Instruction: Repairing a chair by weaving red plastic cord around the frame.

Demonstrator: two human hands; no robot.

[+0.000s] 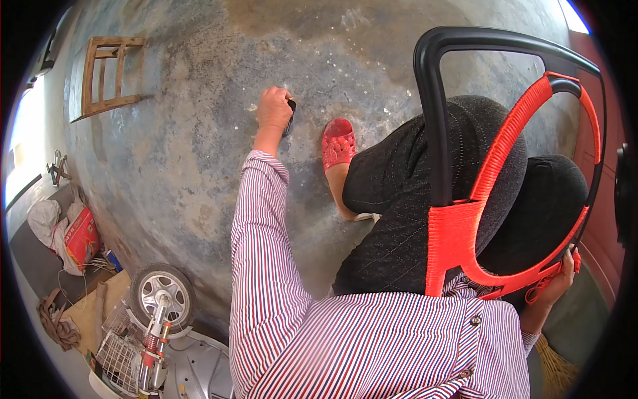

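My left hand [274,110] reaches far down to the concrete floor [199,146] and is closed around a small dark object [290,113] that touches the ground; I cannot tell what it is. My right hand [557,282] grips the lower rim of a chair frame [505,166], black tubing partly wrapped in red-orange cord, which rests upright across my lap. My foot in a red perforated slipper [338,141] stands on the floor just right of the left hand. I wear a striped shirt and dark trousers.
A wooden stool frame [106,76] lies on the floor at the upper left. A scooter wheel [161,292] and wire basket [123,352] stand at the lower left. Bags and a red box [81,236] sit by the left wall. Broom bristles [555,369] show at the lower right.
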